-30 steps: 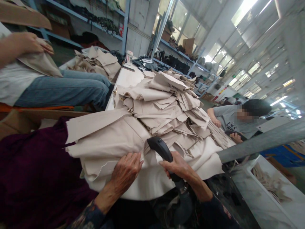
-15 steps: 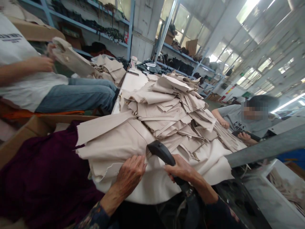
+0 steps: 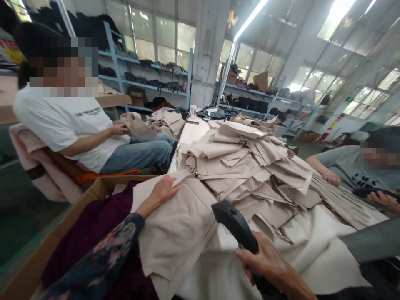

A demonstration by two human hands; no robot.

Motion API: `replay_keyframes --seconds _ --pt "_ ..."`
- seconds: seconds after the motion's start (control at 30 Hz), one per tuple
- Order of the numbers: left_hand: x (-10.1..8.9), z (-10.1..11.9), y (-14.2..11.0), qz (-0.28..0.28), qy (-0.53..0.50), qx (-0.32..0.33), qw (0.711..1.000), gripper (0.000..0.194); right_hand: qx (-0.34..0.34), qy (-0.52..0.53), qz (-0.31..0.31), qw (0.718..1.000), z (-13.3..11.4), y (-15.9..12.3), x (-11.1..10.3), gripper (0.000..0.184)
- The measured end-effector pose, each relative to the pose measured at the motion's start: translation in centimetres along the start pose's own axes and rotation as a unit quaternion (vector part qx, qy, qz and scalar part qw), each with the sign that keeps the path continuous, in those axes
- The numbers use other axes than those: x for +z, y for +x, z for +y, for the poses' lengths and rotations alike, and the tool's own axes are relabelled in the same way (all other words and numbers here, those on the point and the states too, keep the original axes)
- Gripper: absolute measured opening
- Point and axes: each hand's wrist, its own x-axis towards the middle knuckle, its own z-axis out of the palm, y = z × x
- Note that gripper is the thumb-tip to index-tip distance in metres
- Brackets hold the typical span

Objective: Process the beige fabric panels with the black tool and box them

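Observation:
My right hand (image 3: 265, 258) is closed around the handle of a black handheld trimmer (image 3: 233, 221). Its blunt head points up and left, just off the edge of a beige garment piece (image 3: 178, 225). That piece hangs over the near edge of the pile, with a seam running down it. At its upper left, my left hand (image 3: 161, 191) has its fingers curled on a flap of the same cloth; the fingertips are partly hidden. Behind lies a large heap of beige garment pieces (image 3: 237, 154), with small metal fittings on some.
Left of the heap stands a cardboard box (image 3: 75, 208) with dark purple cloth (image 3: 93, 233). A person in white (image 3: 62, 125) sits at the left handling beige cloth; another in grey (image 3: 346, 162) holds a black tool at the right. A grey metal bar (image 3: 371, 239) crosses the right side.
My left hand has moved from the garment's lower edge up to its upper left flap. The trimmer has come away from the cloth. The view has turned left.

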Motion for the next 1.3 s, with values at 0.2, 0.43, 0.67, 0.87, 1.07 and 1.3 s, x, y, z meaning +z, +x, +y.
replay_keyframes --seconds 0.2,0.43,0.67,0.87,1.07,1.3 --pt "-0.8 1.2 -1.3 -0.081 -0.096 0.021 0.992 0.024 -0.025 0.020 -0.042 0.999 -1.1 0.5 1.2 0.011" --pt "-2.9 4.7 -8.5 -0.181 -0.517 -0.144 0.824 0.056 -0.058 0.032 -0.103 0.993 -3.3 0.1 3.1 0.014" --pt "0.7 7.2 -17.2 -0.113 -0.667 -0.208 0.706 0.058 -0.058 0.024 -0.114 0.991 -2.1 -3.9 4.5 0.017" --pt "3.9 11.0 -24.0 -0.043 -0.701 -0.227 0.675 0.065 -0.052 -0.005 -0.077 0.996 -1.2 -7.7 4.7 0.017" --pt "4.2 12.6 -26.7 -0.019 -0.702 -0.233 0.673 0.068 -0.068 -0.025 -0.058 0.996 0.5 -10.9 3.0 0.018" --pt "4.7 14.2 -27.2 -0.043 -0.676 -0.199 0.708 0.066 -0.044 -0.028 -0.104 0.993 2.1 -13.3 3.9 0.013"
